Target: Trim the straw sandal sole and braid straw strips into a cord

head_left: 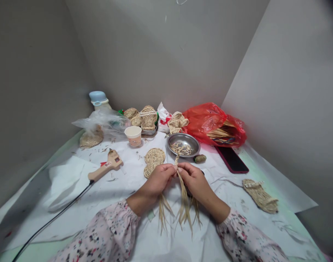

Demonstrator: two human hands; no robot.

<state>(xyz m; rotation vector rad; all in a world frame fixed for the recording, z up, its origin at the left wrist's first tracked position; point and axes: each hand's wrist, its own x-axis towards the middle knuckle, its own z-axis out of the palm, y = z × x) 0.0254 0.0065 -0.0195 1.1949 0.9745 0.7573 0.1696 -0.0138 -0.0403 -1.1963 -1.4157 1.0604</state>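
My left hand (163, 177) and my right hand (193, 178) meet at the middle, both pinching a straw braid (177, 160). The braid's short plaited end points up toward a round metal bowl (194, 145) holding straw scraps. Loose pale strands (184, 207) hang below my fingers in several bunches. Just beyond my left hand lies a woven straw piece (154, 156) made of two joined coils, partly covered by that hand. A small spool of dark thread (200, 158) rests right of the bowl. Something dark under my right hand is mostly hidden.
A glue gun (107, 166) with a black cord lies left. Behind are a paper cup (133, 136), a clear plastic bag (106, 122), a bottle (99, 100) and woven pieces (148, 118). To the right are a red bag (207, 122), a phone (233, 160) and a woven slipper shape (260, 196).
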